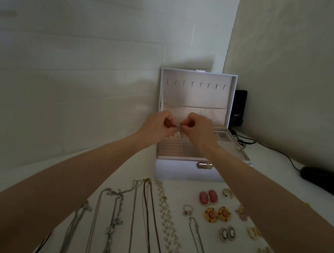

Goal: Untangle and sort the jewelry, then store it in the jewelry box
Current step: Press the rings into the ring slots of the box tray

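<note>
Left hand (163, 125), right hand (198, 129): fingertips of both pinch small silver piece (177, 125), likely ring. Piece sits directly above ridged slots (169, 146) of open jewelry box (186, 174); hands equally near.

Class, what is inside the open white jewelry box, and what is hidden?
The white jewelry box shows pink lining, lid hooks, ridged ring slots and side compartments; no jewelry shows inside. The left hand and right hand, pinching a small silver piece, cover its middle.

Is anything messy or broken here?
Nothing stands out. The necklaces lie side by side, the earrings sit in pairs, and the left hand and right hand pinch a small silver piece at the open jewelry box.
</note>
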The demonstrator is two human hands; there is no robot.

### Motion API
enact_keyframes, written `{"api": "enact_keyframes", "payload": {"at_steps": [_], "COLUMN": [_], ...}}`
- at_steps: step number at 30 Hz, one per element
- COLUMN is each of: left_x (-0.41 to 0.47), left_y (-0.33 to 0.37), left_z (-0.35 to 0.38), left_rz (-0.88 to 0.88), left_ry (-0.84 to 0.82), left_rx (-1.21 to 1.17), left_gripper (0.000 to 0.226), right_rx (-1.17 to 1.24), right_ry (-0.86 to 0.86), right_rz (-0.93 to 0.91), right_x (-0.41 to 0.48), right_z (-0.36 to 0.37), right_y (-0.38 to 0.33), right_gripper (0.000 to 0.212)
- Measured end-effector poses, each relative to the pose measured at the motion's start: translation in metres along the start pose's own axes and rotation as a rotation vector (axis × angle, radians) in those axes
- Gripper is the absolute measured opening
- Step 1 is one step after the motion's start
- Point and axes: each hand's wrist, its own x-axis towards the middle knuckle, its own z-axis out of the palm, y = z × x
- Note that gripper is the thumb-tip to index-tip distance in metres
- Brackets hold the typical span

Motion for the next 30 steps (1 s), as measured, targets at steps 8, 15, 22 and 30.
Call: {"api": "enact_keyframes", "payload": {"at_steps": [8, 15, 22, 30], "left_x": [0.021, 0.021, 0.015, 0.006], "left_y": [-0.019, -0.028, -0.033, -0.037], "left_z": [0.003, 0.008, 0.005, 0.005], "left_rz": [-0.013, 0.022, 0.061, 0.097], "left_ry": [0.004, 0.033, 0.036, 0.006], "left_rx": [0.43, 0.562, 0.516, 0.421], "left_gripper": [0.008, 0.012, 0.013, 0.032], "right_rx": [-0.032, -0.242, -0.253, -0.286], "right_ry": [-0.029, -0.088, -0.13, -0.206], "right_rz": [0.087, 0.083, 0.086, 0.072], "right_x": [0.014, 0.019, 0.019, 0.017], "right_z": [0.016, 0.029, 0.03, 0.025], "right_y": [0.014, 0.012, 0.013, 0.014], "right_gripper": [0.006, 0.007, 0.005, 0.018]}}
